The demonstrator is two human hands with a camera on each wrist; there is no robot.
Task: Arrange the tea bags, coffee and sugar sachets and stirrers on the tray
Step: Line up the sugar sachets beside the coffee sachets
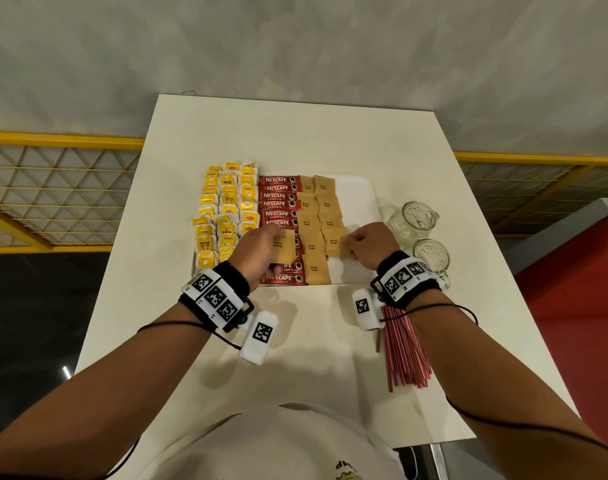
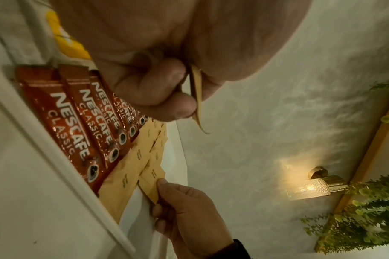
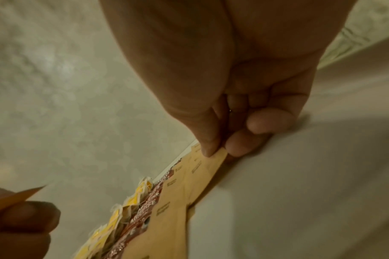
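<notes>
A white tray (image 1: 368,199) carries yellow tea bags (image 1: 226,209) on its left, red coffee sachets (image 1: 278,197) in the middle and brown sugar sachets (image 1: 318,216) to their right. Over the coffee column my left hand (image 1: 257,256) grips a small stack of brown sugar sachets (image 1: 283,249), seen edge-on in the left wrist view (image 2: 197,98). My right hand (image 1: 371,244) pinches the edge of one brown sugar sachet (image 1: 337,245) lying in the right sugar column (image 3: 213,157). A bundle of red stirrers (image 1: 404,351) lies on the table near my right wrist.
Two glass mugs (image 1: 413,220) (image 1: 432,258) stand right of the tray. The white table (image 1: 295,133) ends ahead against a grey wall, with a yellow railing (image 1: 60,140) on both sides. A bare strip of tray lies right of the sugar.
</notes>
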